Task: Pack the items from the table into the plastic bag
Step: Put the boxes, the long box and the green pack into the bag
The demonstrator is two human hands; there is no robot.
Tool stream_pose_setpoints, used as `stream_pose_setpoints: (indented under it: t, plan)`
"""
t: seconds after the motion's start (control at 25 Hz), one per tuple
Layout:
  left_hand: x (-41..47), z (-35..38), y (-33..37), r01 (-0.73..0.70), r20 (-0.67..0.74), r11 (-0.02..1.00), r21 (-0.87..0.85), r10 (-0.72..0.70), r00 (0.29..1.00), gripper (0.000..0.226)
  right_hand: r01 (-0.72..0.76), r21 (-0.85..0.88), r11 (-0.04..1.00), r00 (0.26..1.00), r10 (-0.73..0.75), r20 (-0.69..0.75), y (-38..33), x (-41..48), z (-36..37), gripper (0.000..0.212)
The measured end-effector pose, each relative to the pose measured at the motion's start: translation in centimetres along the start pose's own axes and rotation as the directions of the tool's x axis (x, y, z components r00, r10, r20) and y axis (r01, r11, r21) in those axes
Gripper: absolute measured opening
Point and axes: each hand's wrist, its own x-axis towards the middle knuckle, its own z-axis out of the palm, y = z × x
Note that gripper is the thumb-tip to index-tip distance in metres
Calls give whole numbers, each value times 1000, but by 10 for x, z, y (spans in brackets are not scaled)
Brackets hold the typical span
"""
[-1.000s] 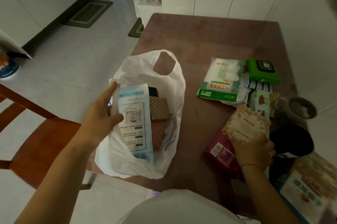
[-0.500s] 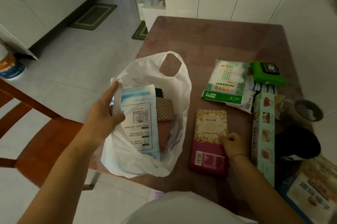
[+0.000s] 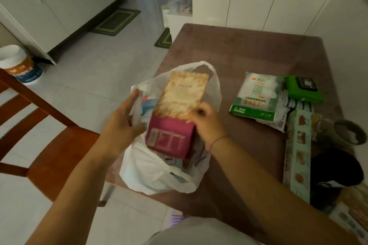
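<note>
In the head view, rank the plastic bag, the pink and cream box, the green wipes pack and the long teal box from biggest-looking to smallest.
1. Plastic bag: largest.
2. Pink and cream box and long teal box: these look similar in size; the pink one is held nearer the camera, so their order is unsure.
3. Green wipes pack: smallest, though farthest away.

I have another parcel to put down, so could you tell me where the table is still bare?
The far half of the table is bare, and the strip between the plastic bag and the long box. The right edge is crowded.
</note>
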Motion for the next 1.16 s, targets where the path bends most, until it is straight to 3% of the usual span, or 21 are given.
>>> stream_pose_setpoints:
  t: [0.08,0.12,0.2,0.32,0.36,0.44,0.48,0.52,0.6,0.64,0.68,0.72,0.8,0.92,1.0,1.08,1.16]
  plan:
    - [-1,-2,-2,-4,15,1000,-23,4,1000,81,3,-154,988,968,35,247,21,-14,32,23]
    - [-2,-3,-4,-12,18,999,-40,12,1000,82,27,-220,975,952,42,304,30,-18,42,32]
    - [-5,-4,-6,-36,5,998,-54,36,999,84,82,-332,940,946,32,322,39,-19,54,44]
    - [-6,-5,-7,-44,-24,997,-63,43,999,83,185,-413,892,949,-53,310,36,-13,57,44]
    - [-6,-6,-7,-43,-37,997,-59,41,998,83,227,-413,882,961,-136,239,34,-12,51,42]
    - [-6,-8,-6,-33,-58,998,-61,30,998,83,248,-515,820,937,-337,-86,40,-3,26,46]
    - [-6,-8,-6,-27,-65,998,-64,23,998,83,154,-602,783,898,-365,-245,47,0,8,56]
    - [-5,-8,-7,-26,-68,998,-64,21,997,83,-27,-636,771,900,-258,-352,53,4,-10,72]
    - [-4,-6,-6,-31,-60,998,-47,28,998,83,-374,-495,784,919,242,-311,67,8,-30,90]
    - [-3,-5,-5,-30,-52,999,-39,28,998,83,-457,-393,798,889,413,-197,71,8,-34,78]
    - [-2,-4,-4,-28,-42,999,-46,26,999,82,-473,-243,847,880,467,-85,70,9,-34,58]
    - [-2,-4,-3,-23,-26,997,-76,21,999,82,-436,-80,896,900,435,-27,63,10,-32,42]
    - [2,-7,1,-7,27,974,-226,14,1000,79,-263,151,953,965,261,36,33,16,-30,32]
    - [12,-14,7,5,108,870,-493,56,993,72,31,295,955,993,-62,99,-21,23,-34,25]
    - [17,-10,8,-1,154,852,-524,96,983,73,106,371,923,981,-159,115,-38,26,-42,24]
    - [19,1,5,-12,119,893,-451,73,990,78,124,325,937,983,-161,88,-36,28,-51,23]
    - [21,14,0,-41,40,945,-325,57,998,84,112,78,991,992,-115,43,-20,32,-59,28]
